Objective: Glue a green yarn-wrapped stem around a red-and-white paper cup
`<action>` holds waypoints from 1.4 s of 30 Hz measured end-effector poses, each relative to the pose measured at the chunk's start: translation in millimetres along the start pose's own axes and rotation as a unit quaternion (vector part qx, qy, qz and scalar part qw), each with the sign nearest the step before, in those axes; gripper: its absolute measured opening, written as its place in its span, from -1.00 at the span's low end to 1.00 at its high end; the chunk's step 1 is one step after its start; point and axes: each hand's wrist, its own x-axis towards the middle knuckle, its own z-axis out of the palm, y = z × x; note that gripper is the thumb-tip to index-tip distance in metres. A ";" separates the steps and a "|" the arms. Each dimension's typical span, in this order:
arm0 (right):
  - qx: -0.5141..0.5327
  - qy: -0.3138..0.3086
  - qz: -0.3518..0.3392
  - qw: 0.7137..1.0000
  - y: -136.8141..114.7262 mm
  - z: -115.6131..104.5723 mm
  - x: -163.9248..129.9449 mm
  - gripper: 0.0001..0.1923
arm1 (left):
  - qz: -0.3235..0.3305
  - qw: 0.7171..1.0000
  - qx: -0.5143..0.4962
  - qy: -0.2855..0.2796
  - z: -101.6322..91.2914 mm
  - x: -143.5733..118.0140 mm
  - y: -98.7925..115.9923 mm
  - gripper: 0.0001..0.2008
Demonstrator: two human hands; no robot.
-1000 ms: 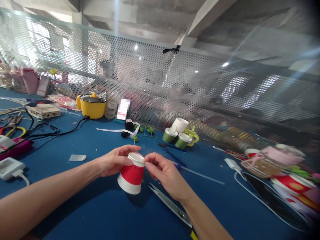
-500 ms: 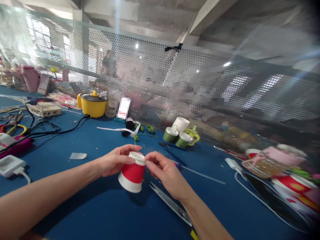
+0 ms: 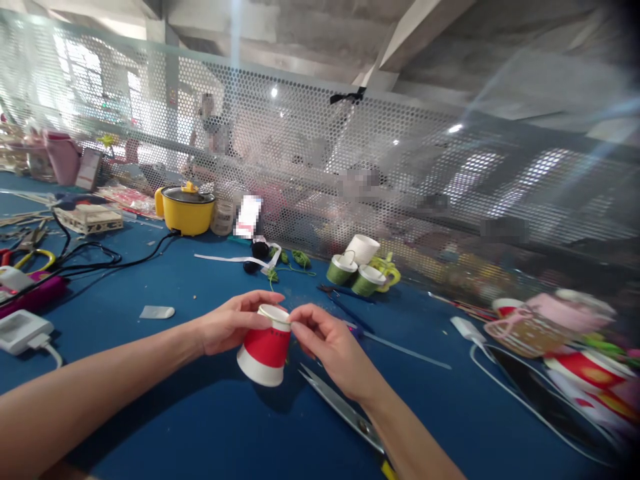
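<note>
In the middle of the head view is a red and white paper cup (image 3: 267,347), its narrow end up and its wide end down, held above the blue table (image 3: 210,413). My left hand (image 3: 234,323) is closed around its left side near the top. At the right of the top rim, my right hand (image 3: 323,333) pinches the edge between thumb and fingertips. Whether something small lies in that pinch is hidden. Green yarn (image 3: 271,275) lies just behind the cup. Open-bladed scissors (image 3: 345,407) rest below my right hand, partly covered by the forearm.
Green-wrapped white cups (image 3: 369,280) stand behind, beside pliers (image 3: 345,293). A yellow electric pot (image 3: 187,210) with a black cord is at back left. At right lie a phone (image 3: 540,393) and a white cable. A perforated screen (image 3: 300,147) borders the table.
</note>
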 end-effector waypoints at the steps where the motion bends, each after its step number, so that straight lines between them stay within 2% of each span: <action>1: 0.001 0.000 0.001 1.000 0.2 0.0 0.0 -0.84 | 0.001 1.000 -0.002 0.000 0.4 0.1 -0.1 -0.58; 13: 0.007 0.002 -0.008 1.000 2.0 0.7 0.2 -0.85 | 0.004 1.000 -0.004 0.004 1.6 -1.2 1.4 -0.62; 20: 0.000 0.005 -0.004 1.000 -1.6 -0.7 -0.1 -0.83 | -0.002 1.000 0.019 -0.017 -0.4 -3.1 2.9 -0.53; 28: 0.009 0.007 0.002 1.000 -1.0 -0.5 0.3 -0.83 | 0.003 1.000 0.001 -0.005 1.2 -2.0 3.2 -0.64; 33: -0.008 0.007 -0.009 1.000 1.2 0.3 -0.7 -0.84 | -0.002 0.999 0.030 -0.018 0.3 -2.8 0.2 -0.55; 37: -0.024 0.009 -0.018 1.000 0.6 2.1 -1.0 -0.85 | -0.012 0.998 0.068 0.004 2.0 -3.8 -1.7 -0.50; 42: -0.017 0.006 -0.004 1.000 -1.1 4.3 -1.1 -0.85 | -0.016 0.998 0.062 0.019 2.2 -3.2 -3.5 -0.50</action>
